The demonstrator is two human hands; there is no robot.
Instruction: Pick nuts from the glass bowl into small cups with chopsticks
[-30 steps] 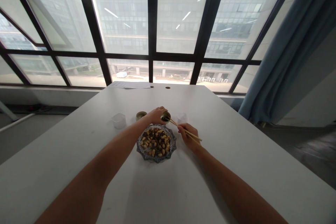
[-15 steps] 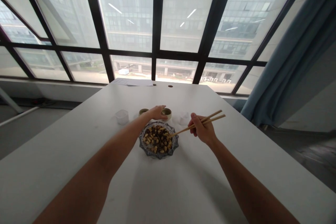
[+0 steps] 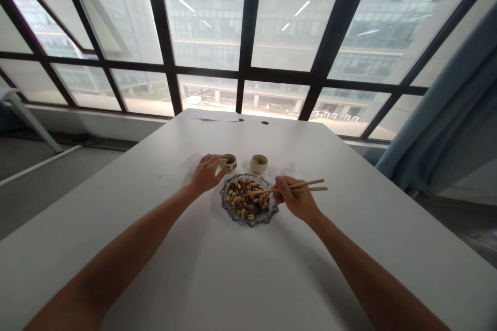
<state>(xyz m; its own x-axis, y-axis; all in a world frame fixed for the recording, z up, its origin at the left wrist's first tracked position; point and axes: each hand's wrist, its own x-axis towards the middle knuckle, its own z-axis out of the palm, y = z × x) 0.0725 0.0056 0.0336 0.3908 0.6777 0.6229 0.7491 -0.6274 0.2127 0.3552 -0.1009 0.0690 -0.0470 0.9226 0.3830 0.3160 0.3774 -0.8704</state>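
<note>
My right hand (image 3: 297, 197) is closed around a pair of wooden chopsticks (image 3: 310, 185). Their tips reach down among the peanuts and dark seeds (image 3: 243, 197) in a scalloped glass bowl (image 3: 250, 222). My left hand (image 3: 207, 173) is at the left side of a small patterned cup (image 3: 231, 164), thumb and fingers apart near its rim; whether they touch it is unclear. A plain cream cup (image 3: 259, 164) stands to the right, just behind the bowl.
A clear plastic container (image 3: 193, 162) is partly hidden behind my left hand. Another clear container (image 3: 288, 169) stands beyond my right hand. White paper (image 3: 212, 115) lies at the white table's far edge, before tall windows. A blue curtain (image 3: 438, 114) hangs at right.
My left hand has moved left from the cream cup to the patterned one. The chopstick tips have moved left within the bowl, and the view has shifted slightly.
</note>
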